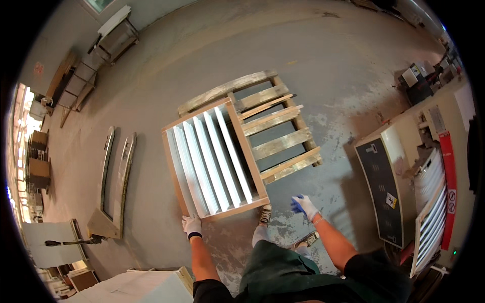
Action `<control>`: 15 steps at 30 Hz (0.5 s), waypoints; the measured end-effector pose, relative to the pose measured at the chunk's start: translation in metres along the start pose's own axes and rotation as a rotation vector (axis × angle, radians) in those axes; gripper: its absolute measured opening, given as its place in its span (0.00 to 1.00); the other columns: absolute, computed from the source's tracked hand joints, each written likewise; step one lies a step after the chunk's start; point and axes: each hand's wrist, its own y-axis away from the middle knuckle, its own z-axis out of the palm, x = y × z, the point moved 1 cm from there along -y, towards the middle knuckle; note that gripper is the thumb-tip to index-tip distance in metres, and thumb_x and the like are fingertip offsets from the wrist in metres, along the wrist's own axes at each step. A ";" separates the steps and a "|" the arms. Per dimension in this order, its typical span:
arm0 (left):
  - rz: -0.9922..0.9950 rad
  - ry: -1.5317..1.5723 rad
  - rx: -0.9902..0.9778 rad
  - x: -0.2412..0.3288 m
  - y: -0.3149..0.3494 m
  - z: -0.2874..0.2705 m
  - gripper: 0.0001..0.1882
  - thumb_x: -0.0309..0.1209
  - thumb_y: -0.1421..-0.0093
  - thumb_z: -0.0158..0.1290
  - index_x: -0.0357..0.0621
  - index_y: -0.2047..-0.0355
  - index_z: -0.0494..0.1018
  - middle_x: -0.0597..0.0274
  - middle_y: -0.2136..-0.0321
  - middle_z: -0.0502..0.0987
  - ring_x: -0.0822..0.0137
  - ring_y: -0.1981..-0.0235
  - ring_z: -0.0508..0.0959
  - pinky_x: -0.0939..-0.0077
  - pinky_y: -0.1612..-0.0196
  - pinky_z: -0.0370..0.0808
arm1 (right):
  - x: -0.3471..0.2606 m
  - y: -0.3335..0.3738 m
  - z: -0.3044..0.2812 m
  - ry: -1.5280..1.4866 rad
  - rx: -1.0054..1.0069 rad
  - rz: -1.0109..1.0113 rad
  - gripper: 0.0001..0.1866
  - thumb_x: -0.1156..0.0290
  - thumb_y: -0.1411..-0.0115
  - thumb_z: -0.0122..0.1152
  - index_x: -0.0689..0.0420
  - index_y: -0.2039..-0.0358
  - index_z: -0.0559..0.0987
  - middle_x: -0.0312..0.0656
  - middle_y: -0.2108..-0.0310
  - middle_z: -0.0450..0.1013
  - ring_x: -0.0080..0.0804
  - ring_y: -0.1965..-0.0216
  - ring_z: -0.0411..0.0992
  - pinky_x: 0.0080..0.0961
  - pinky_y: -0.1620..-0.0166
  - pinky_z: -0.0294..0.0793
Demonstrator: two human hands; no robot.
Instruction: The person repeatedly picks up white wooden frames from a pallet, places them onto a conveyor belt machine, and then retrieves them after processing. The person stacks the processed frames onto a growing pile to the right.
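A wood-edged louvered panel (216, 161) with several white slats lies at a slant over the left part of a wooden pallet (281, 136). At its near left corner, my left hand (192, 225), in a white glove with a dark wristband, is closed on the frame. My right hand (304, 205), in a white and blue glove, is off to the right of the panel's near right corner. Its fingers are partly spread and hold nothing that I can see. The pallet's left boards are hidden under the panel.
A pallet jack's forks (123, 187) lie on the floor to the left. At right stands a beige and black machine (385, 187) with another slatted panel (430, 222) beside it. Pale boards (136, 288) are at the lower left, and a metal-legged table (118, 38) is at the far left.
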 end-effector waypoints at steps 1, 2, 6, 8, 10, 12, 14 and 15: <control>-0.033 0.003 -0.018 0.012 -0.010 -0.006 0.43 0.54 0.36 0.49 0.33 0.33 0.56 0.33 0.36 0.63 0.41 0.35 0.65 0.57 0.33 0.62 | -0.010 -0.032 0.022 0.005 -0.004 0.022 0.21 0.58 0.36 0.63 0.62 0.52 0.76 0.43 0.68 0.78 0.35 0.72 0.79 0.31 0.70 0.80; -0.015 0.052 -0.051 0.010 -0.021 -0.009 0.42 0.53 0.37 0.50 0.32 0.34 0.58 0.34 0.37 0.65 0.42 0.35 0.66 0.58 0.33 0.63 | -0.016 -0.056 0.045 0.008 -0.024 0.046 0.23 0.57 0.38 0.66 0.62 0.52 0.76 0.43 0.67 0.78 0.36 0.70 0.80 0.31 0.68 0.81; 0.050 0.257 -0.035 0.003 -0.052 -0.006 0.34 0.50 0.39 0.55 0.30 0.45 0.68 0.36 0.47 0.74 0.45 0.41 0.71 0.56 0.37 0.66 | -0.022 -0.119 0.123 0.763 0.087 -0.161 0.34 0.47 0.47 0.72 0.62 0.50 0.78 0.49 0.62 0.79 0.44 0.56 0.79 0.33 0.54 0.78; 0.048 0.277 -0.044 0.016 -0.047 -0.006 0.31 0.49 0.39 0.56 0.30 0.51 0.71 0.37 0.51 0.75 0.43 0.45 0.73 0.54 0.40 0.68 | -0.017 -0.127 0.140 1.089 0.214 -0.189 0.40 0.45 0.51 0.74 0.63 0.47 0.76 0.54 0.56 0.79 0.47 0.49 0.77 0.33 0.47 0.76; 0.046 0.358 -0.024 -0.004 -0.046 0.001 0.28 0.49 0.39 0.56 0.32 0.54 0.72 0.37 0.54 0.76 0.41 0.47 0.73 0.53 0.41 0.68 | -0.003 -0.136 0.134 0.801 0.161 -0.132 0.43 0.46 0.54 0.76 0.64 0.46 0.75 0.56 0.50 0.77 0.46 0.47 0.77 0.34 0.46 0.76; 0.095 0.373 -0.090 -0.006 -0.028 0.004 0.29 0.48 0.39 0.56 0.31 0.53 0.72 0.34 0.52 0.75 0.40 0.47 0.73 0.52 0.41 0.68 | 0.019 -0.151 0.115 0.497 0.195 -0.108 0.42 0.46 0.55 0.77 0.64 0.48 0.77 0.56 0.52 0.79 0.45 0.50 0.78 0.35 0.48 0.77; 0.136 0.504 -0.136 -0.003 -0.006 0.023 0.29 0.49 0.39 0.57 0.31 0.55 0.74 0.38 0.56 0.77 0.44 0.51 0.76 0.55 0.46 0.71 | -0.016 -0.131 0.096 0.492 0.150 -0.031 0.37 0.48 0.57 0.79 0.65 0.55 0.81 0.54 0.58 0.81 0.44 0.55 0.81 0.35 0.52 0.79; 0.171 0.565 -0.164 0.002 0.007 0.024 0.29 0.50 0.38 0.57 0.30 0.56 0.75 0.40 0.59 0.79 0.46 0.53 0.78 0.57 0.49 0.72 | -0.024 -0.125 0.082 0.533 0.156 0.007 0.36 0.49 0.58 0.79 0.65 0.56 0.81 0.54 0.60 0.81 0.44 0.56 0.81 0.35 0.53 0.79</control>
